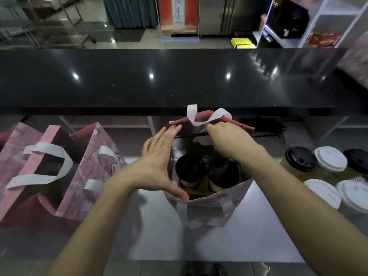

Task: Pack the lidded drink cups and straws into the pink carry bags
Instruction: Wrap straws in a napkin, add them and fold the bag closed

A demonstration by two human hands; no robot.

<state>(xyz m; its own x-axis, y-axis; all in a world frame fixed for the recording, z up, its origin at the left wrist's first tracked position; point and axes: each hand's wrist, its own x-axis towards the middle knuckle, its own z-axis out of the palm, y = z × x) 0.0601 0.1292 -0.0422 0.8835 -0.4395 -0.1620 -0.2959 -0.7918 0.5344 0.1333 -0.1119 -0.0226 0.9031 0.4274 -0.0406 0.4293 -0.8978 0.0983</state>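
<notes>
A pink carry bag stands open on the steel worktop in front of me. Two cups with black lids sit side by side inside it. My left hand spreads flat against the bag's left side, thumb hooked over the near rim. My right hand pinches the far rim at the white handle. More lidded cups wait at the right: a black-lidded one and white-lidded ones. Black straws lie behind the bag.
Two more pink bags with white handles stand at the left. A raised black counter runs across behind the worktop. Shelving stands at the far right.
</notes>
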